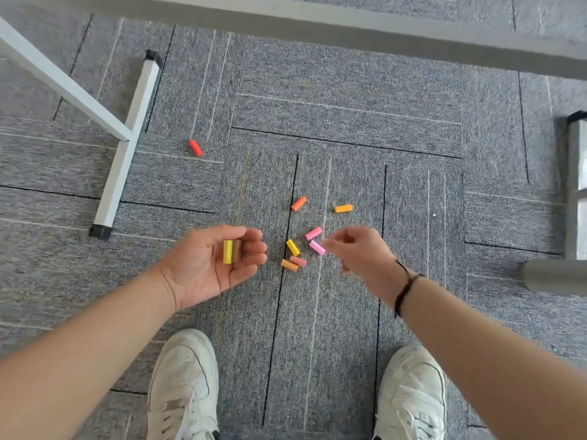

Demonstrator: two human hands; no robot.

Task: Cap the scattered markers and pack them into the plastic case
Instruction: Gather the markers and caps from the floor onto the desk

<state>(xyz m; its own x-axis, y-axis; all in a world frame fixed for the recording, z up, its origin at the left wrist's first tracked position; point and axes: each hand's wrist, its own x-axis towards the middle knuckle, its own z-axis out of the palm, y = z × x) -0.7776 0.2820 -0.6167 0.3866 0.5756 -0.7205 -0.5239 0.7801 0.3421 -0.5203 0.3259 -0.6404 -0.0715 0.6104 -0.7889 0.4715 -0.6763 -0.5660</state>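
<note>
1. Left hand (212, 265): palm up, fingers (254, 249) curled loosely around two short caps lying side by side in the palm, a yellow cap (227, 251) and a brown cap (236, 250) touching it.
2. Right hand (362, 255): blurred by motion, back of hand up, fingers (330, 244) bunched narrow and reaching toward a light pink cap (317, 247) on the floor; whether they touch or pinch it, I cannot tell. A dark cord bracelet (405, 289) circles the wrist.
3. Landmark: the light pink cap, lying on grey carpet (349, 122) between the two hands.
4. Pink cap (313, 233): just above the landmark, near but apart.
5. Second yellow cap (292, 247): just left of the landmark, tilted.
6. Salmon cap (298, 261) and pale orange cap (289, 265): below-left of the landmark, side by side and touching.
7. Orange-red cap (299, 203): farther up from the landmark, tilted.
8. Orange cap (343, 208): up and to the right of the landmark, lying nearly level.
9. Red cap (195, 148): well apart, far up-left of the landmark, near a white metal table foot (124, 154).
10. White sneakers: left shoe (184, 385) and right shoe (413, 395), well below the landmark at the bottom edge.
11. Grey table edge (349, 30): runs across the top, far above the landmark.
</note>
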